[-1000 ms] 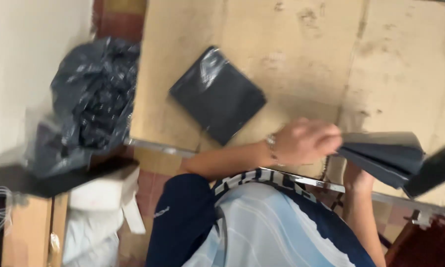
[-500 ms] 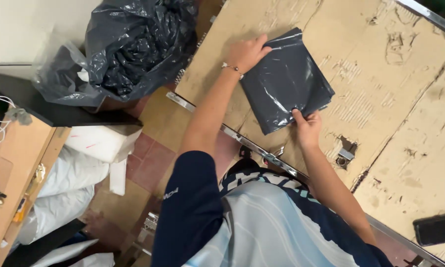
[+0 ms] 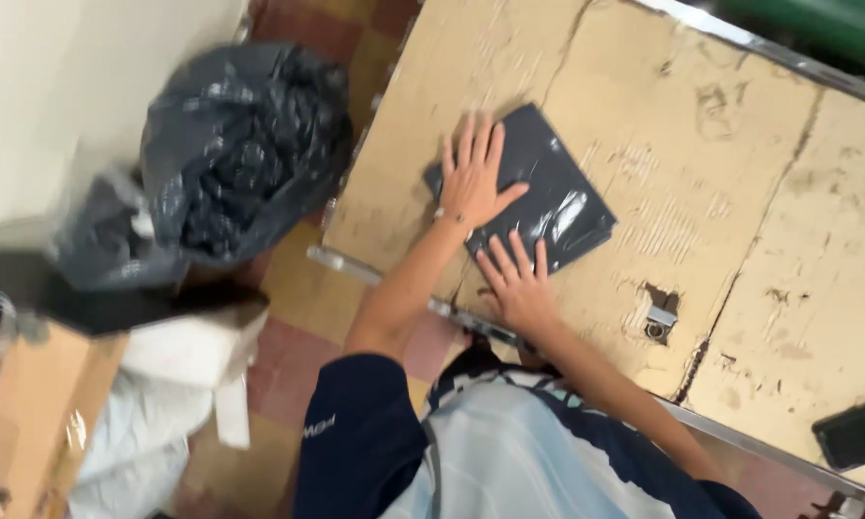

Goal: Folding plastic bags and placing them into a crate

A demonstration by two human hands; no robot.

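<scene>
A packing or dispatch workroom, rough and well used.

The tabletop [image 3: 740, 173] is covered with worn, scuffed cardboard sheets inside a metal edge, and a flat dark plastic mailing pouch [image 3: 548, 197] lies on it. A stuffed black rubbish bag [image 3: 240, 154] sits on the tiled floor [image 3: 307, 279], near a cardboard box [image 3: 29, 413] and white plastic bags [image 3: 134, 432].

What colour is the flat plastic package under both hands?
Dark grey, glossy: the plastic package shows best in the head view.
</scene>
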